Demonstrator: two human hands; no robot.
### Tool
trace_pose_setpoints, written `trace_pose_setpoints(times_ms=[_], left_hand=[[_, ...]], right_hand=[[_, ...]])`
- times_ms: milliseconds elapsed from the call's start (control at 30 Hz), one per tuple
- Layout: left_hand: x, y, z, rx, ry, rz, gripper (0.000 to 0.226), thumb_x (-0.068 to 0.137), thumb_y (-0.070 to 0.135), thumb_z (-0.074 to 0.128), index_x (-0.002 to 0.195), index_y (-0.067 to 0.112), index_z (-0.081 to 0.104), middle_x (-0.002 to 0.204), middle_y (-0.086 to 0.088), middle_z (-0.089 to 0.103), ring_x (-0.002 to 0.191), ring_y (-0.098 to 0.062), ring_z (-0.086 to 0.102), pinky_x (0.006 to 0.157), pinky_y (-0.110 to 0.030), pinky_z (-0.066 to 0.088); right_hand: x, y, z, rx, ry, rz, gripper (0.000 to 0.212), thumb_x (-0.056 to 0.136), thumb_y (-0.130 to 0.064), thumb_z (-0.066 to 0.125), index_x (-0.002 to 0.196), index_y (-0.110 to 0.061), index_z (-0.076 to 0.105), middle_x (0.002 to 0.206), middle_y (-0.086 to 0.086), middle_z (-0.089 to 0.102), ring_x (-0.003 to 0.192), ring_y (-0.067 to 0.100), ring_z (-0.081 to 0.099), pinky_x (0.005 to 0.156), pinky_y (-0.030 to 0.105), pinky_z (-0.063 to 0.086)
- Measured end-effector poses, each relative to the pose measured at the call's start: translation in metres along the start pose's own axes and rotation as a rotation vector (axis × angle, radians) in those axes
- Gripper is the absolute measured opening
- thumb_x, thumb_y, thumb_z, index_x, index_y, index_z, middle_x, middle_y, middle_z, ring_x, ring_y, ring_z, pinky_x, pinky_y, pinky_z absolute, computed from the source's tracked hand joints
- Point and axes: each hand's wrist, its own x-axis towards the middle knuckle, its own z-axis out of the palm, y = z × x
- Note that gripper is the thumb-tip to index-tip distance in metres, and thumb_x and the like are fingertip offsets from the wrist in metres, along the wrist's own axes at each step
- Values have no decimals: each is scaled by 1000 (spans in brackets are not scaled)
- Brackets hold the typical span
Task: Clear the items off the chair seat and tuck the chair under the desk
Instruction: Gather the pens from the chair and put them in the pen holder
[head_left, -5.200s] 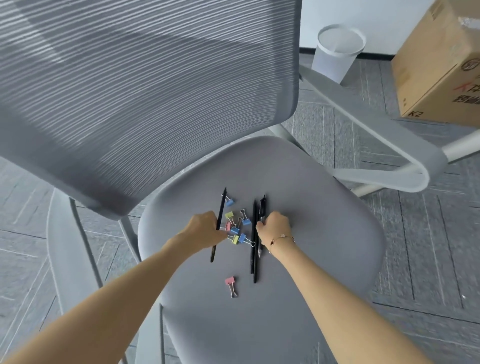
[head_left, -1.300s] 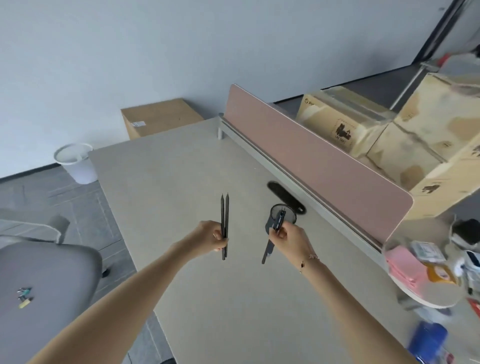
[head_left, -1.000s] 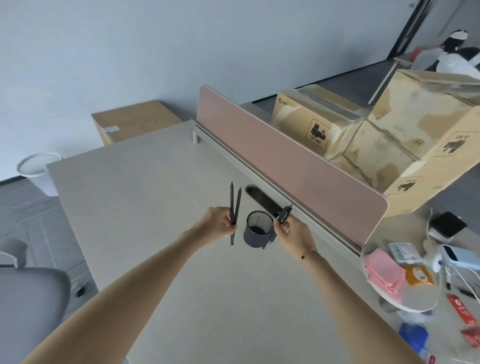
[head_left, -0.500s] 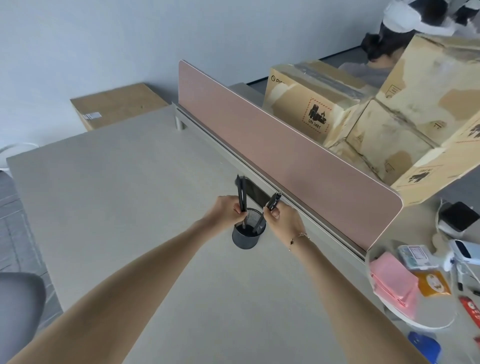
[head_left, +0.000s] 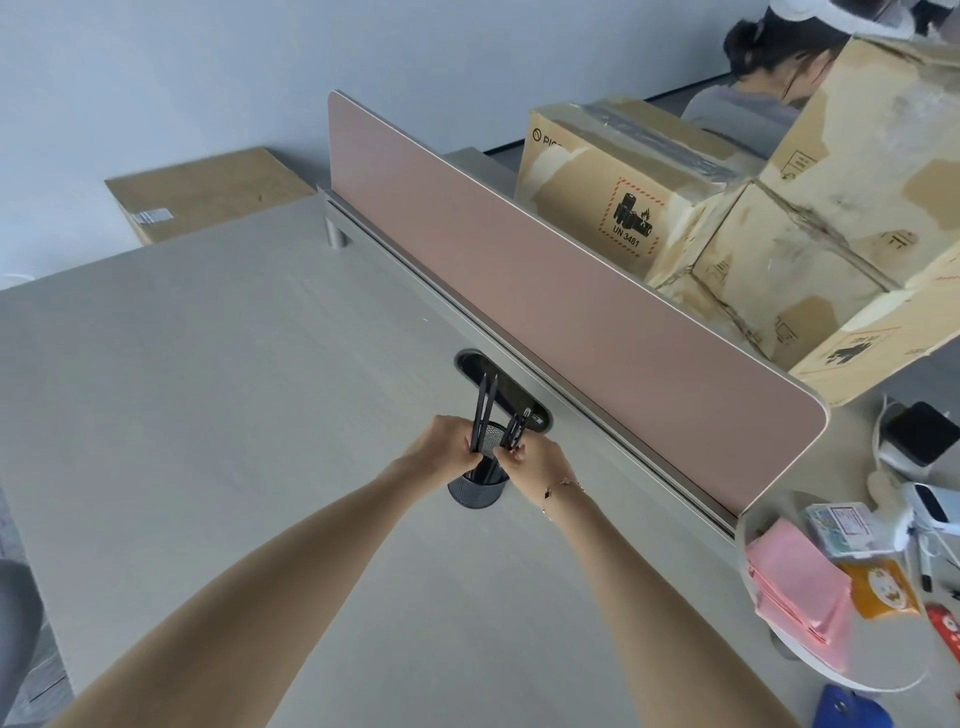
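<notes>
Pencils (head_left: 483, 410), two thin black ones, stand with their lower ends inside a dark mesh pen cup (head_left: 477, 491) on the pale desk (head_left: 208, 364). The left hand (head_left: 444, 448) reaches in from the lower left, forearm extended, fingers pinched shut around the pencils just above the cup's rim. The right hand (head_left: 535, 462) comes in from the lower right, fingers closed on two black pens (head_left: 517, 428) tilted into the same cup. The hands nearly touch. A pink divider panel (head_left: 571, 291) stands just behind the cup.
</notes>
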Motion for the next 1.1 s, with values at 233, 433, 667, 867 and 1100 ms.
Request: trace_pose_setpoints(times_ms=[233, 433, 667, 867, 1100], left_hand=[[1, -4, -2, -34, 39, -22, 15, 79, -2, 54, 84, 3, 67, 81, -7, 59, 82, -30, 65, 70, -37, 51], [-24, -21, -29, -55, 20, -77, 15, 81, 2, 57, 92, 1, 66, 100, -15, 69, 89, -27, 64, 75, -31, 50], [-98, -82, -94, -8, 91, -187, 20, 83, 9, 54, 98, 9, 67, 102, -7, 67, 95, -23, 65, 83, -31, 55], [-201, -158, -148, 8, 235, -307, 19, 84, 13, 54, 98, 9, 66, 97, -5, 62, 98, -25, 64, 89, -39, 54], [-350, -251, -198, 72, 388, -495, 31, 85, 19, 54, 115, 15, 61, 118, -6, 64, 107, -25, 61, 89, -35, 51]], right_hand=[[-4, 2, -8, 108, 11, 75, 34, 88, -17, 55, 120, -7, 50, 101, 10, 66, 100, 25, 61, 87, 33, 48], [-17, -5, -18, 53, 52, 49, 19, 87, -14, 55, 106, -9, 58, 89, 1, 58, 87, 19, 58, 84, 31, 48], [-41, -65, 1, 60, -9, -73, 15, 87, -14, 54, 100, -11, 61, 88, -1, 60, 92, 21, 61, 82, 30, 49], [-73, -142, 50, -62, -128, -261, 14, 85, -10, 57, 97, -9, 63, 101, 10, 68, 95, 25, 62, 79, 23, 45], [-141, -232, 145, -123, -298, -465, 17, 86, -11, 55, 102, -9, 60, 106, 8, 61, 94, 17, 55, 89, 26, 44]])
